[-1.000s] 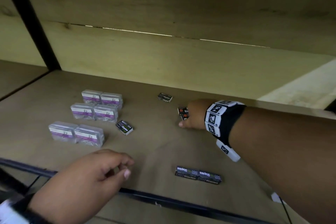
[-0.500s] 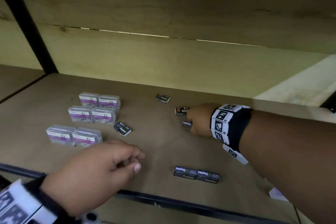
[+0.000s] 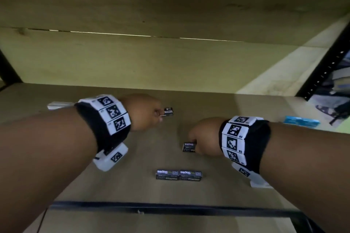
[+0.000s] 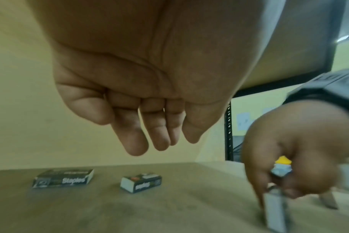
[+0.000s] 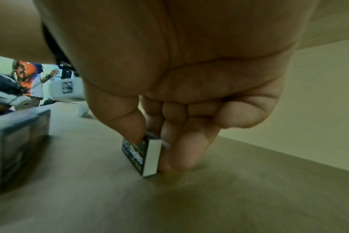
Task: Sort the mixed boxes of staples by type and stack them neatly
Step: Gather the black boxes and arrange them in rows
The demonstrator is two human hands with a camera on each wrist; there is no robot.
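Nearest me on the wooden shelf (image 3: 132, 185), just behind its black front rail (image 3: 170, 206), two black Staples boxes (image 3: 179, 174) lie flat, end to end and touching.

Beyond them, my right hand (image 3: 203, 138) pinches a third black staple box (image 3: 189, 147). The right wrist view shows what the head view hides: thumb (image 5: 127, 124) on the printed face, fingers (image 5: 181, 151) behind the box (image 5: 143, 157), which stands on edge with its lower corner on the board. The same view shows the end of the paired boxes (image 5: 16, 148) close at its left.

Farther back, my left hand (image 3: 144, 113) hangs above the board with fingers loosely bent and apart, holding nothing; the left wrist view confirms this (image 4: 149, 97). A small black staple box (image 3: 167, 111) lies just beside its fingertips in the head view; I cannot tell whether they touch. The left wrist view shows two boxes lying flat there, a longer one (image 4: 63, 179) and a shorter one (image 4: 141, 182), apart from each other; my hand covers the longer one in the head view.

My left forearm blocks the left part of the shelf; only a corner of a clear plastic case (image 3: 58, 105) shows past the wristband. A blue box (image 3: 302, 122) lies at the far right edge.
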